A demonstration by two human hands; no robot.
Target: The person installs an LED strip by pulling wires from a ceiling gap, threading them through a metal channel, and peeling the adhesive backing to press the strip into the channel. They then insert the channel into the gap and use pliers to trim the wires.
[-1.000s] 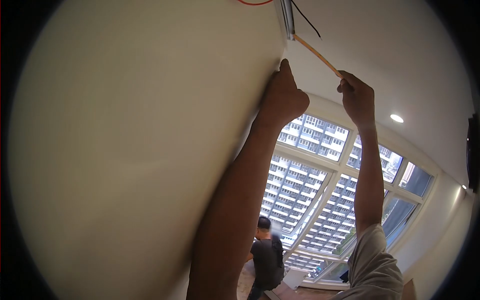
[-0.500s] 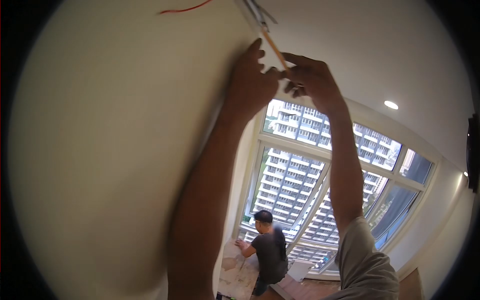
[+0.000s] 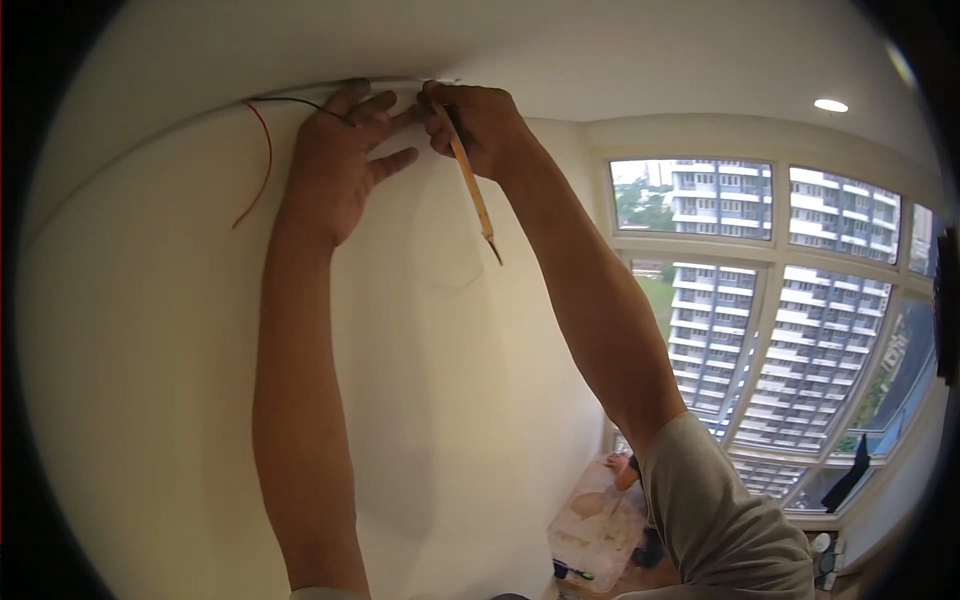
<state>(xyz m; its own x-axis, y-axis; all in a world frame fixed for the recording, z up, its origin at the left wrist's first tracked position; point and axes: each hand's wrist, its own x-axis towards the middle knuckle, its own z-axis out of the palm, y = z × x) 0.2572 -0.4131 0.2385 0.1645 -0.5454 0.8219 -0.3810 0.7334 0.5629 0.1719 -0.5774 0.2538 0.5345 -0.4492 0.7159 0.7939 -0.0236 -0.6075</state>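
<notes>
My left hand (image 3: 345, 165) is raised to the top of the pale wall, its fingers spread just below the ceiling line. A thin black wire (image 3: 290, 99) runs from that line to the back of this hand, and a red wire (image 3: 269, 160) dangles to its left. Close by on the right, my right hand (image 3: 478, 125) is closed in a pinch at the ceiling edge. From it hangs a narrow yellow-orange strip (image 3: 468, 175), tilted, with a dark, thin lower end. The strip's upper end is hidden in my fingers. A pale line (image 3: 200, 118) curves along the wall top.
Large windows (image 3: 690, 245) fill the right side, with tower blocks outside. A round ceiling light (image 3: 830, 105) glows above them. Low down, part of another person's arm (image 3: 628, 472) shows over a stained board (image 3: 590, 520). Several small items stand at the lower right.
My view has turned left toward the wall, and the co-worker is now mostly hidden. My right hand has risen to the ceiling edge; the strip now hangs below it.
</notes>
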